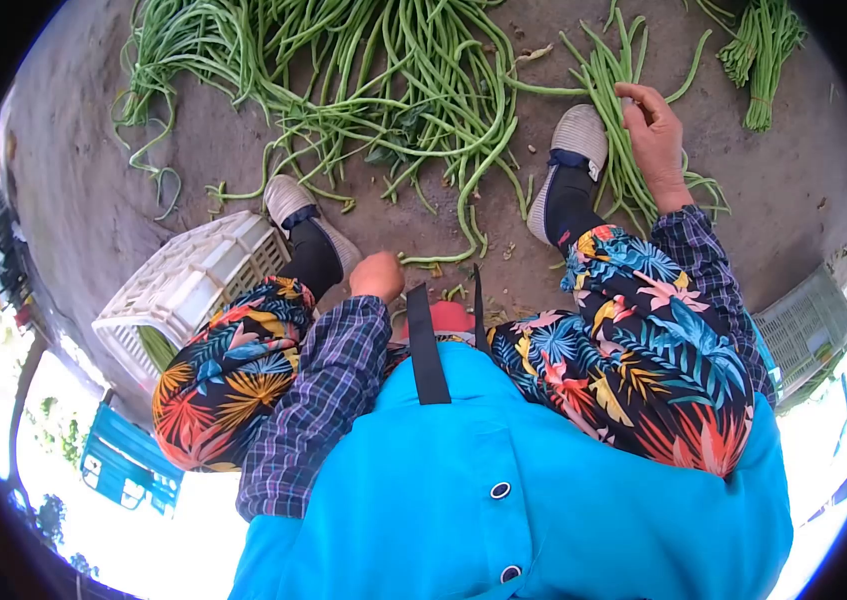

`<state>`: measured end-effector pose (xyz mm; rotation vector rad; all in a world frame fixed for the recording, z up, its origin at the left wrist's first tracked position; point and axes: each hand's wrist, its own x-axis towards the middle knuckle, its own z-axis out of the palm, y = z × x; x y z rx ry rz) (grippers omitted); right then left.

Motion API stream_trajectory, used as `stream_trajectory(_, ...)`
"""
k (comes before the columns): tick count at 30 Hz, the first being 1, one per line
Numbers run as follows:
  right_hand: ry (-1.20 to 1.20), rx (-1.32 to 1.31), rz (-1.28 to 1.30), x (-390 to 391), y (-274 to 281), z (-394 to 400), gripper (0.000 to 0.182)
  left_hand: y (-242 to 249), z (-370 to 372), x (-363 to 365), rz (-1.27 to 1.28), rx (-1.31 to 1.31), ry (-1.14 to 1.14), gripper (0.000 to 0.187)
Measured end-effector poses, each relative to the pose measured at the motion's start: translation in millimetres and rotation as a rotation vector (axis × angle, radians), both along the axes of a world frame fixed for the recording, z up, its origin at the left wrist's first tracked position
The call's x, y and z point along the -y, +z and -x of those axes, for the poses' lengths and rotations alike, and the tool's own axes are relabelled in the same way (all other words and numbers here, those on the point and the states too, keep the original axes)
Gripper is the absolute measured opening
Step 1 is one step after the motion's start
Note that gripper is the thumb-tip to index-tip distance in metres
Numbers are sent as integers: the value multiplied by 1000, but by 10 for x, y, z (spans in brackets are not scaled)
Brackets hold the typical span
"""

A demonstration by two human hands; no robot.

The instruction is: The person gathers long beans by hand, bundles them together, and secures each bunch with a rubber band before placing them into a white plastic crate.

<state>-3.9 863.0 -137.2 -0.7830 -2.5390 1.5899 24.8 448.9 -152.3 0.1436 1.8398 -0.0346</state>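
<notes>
Long green beans (393, 90) lie in a large loose heap on the ground in front of my feet. My right hand (655, 138) is at a smaller bunch of beans (615, 125) beside my right shoe, its thumb and fingers curled at the bunch's right edge. Whether it grips any beans is hard to make out. Near my left knee, my left hand (377, 276) is closed in a loose fist, its fingertips turned away from view. A few single beans (443, 259) lie just beyond it.
A white plastic crate (193, 275) lies at the left beside my left leg, with something green inside. A tied bean bundle (761, 60) is at the upper right. A grey crate (805, 330) stands at the right. My shoes (578, 140) flank the middle ground.
</notes>
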Motion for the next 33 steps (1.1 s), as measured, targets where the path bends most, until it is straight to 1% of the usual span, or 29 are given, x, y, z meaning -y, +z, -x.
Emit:
stream_trajectory(1,2,6,8,36,-13,-12,17,-244,-201,237,11,7,6,25)
stream_trajectory(2,0,46,14,48,9,-22,17,-549,-435,501,10,114,-110,24)
stream_trajectory(3,2,51,22,52,25,-29,17,-555,-427,522,6,221,-229,23)
stream_trajectory(4,-12,59,36,48,45,-44,18,-528,-392,461,76,384,-164,19)
stream_trajectory(5,-28,65,46,40,48,-61,19,-580,-437,488,79,390,-167,19)
stream_trajectory(6,-58,69,44,24,31,-88,20,-725,-542,542,-58,416,-228,17)
stream_trajectory(7,-64,78,36,-8,28,-99,20,-769,-568,516,-200,449,-287,15)
stream_trajectory(8,-77,86,39,-48,28,-115,20,-780,-650,480,32,349,-64,25)
stream_trajectory(9,-91,97,43,-75,41,-142,20,-673,-679,397,22,358,-70,25)
stream_trajectory(11,-120,145,5,-97,48,-201,20,-410,-476,80,-98,-206,296,22)
stream_trajectory(12,-145,183,-19,-135,32,-170,19,-358,-325,-125,-204,-233,409,30)
stream_trajectory(13,-155,160,-43,-156,37,-145,19,-289,-129,-385,-234,-249,403,30)
stream_trajectory(15,-168,180,18,-102,77,-143,18,-88,104,-778,-421,-338,508,34)
stream_trajectory(16,-151,118,50,-52,96,-106,17,-101,117,-867,-439,-337,504,34)
stream_trajectory(17,-154,112,36,-13,125,-69,17,-110,128,-943,-398,-333,359,35)
stream_trajectory(18,-62,143,74,48,170,-31,18,-121,131,-989,-353,-330,215,37)
stream_trajectory(19,32,175,115,117,216,13,18,-134,123,-1005,-362,-333,218,37)
stream_trajectory(20,35,174,114,177,242,64,18,-142,116,-1024,-323,-315,216,36)
stream_trajectory(21,174,260,215,265,281,113,18,-172,104,-1021,-287,-299,214,36)
stream_trajectory(22,313,346,319,316,299,136,19,-223,98,-1052,-245,-290,183,31)
stream_trajectory(23,314,345,324,348,277,116,19,-253,51,-1034,-239,-290,183,31)
stream_trajectory(25,381,519,586,439,165,45,20,-315,-26,-953,-495,-462,284,27)
stream_trajectory(26,449,532,551,424,106,12,23,-357,-36,-897,-530,-375,414,20)
stream_trajectory(27,452,532,557,401,133,41,23,-332,-2,-914,-524,-375,413,20)
stream_trajectory(29,572,614,570,401,220,79,29,-325,76,-953,-721,-80,1070,18)
stream_trajectory(30,576,596,558,418,244,105,29,-244,190,-1010,-798,-17,1135,17)
stream_trajectory(31,690,560,515,438,288,135,32,-113,338,-1086,-821,-33,1126,17)
stream_trajectory(32,803,524,465,445,351,175,35,37,489,-1169,-868,21,1171,17)
stream_trajectory(33,810,501,439,459,461,243,35,207,636,-1264,-919,75,1216,17)
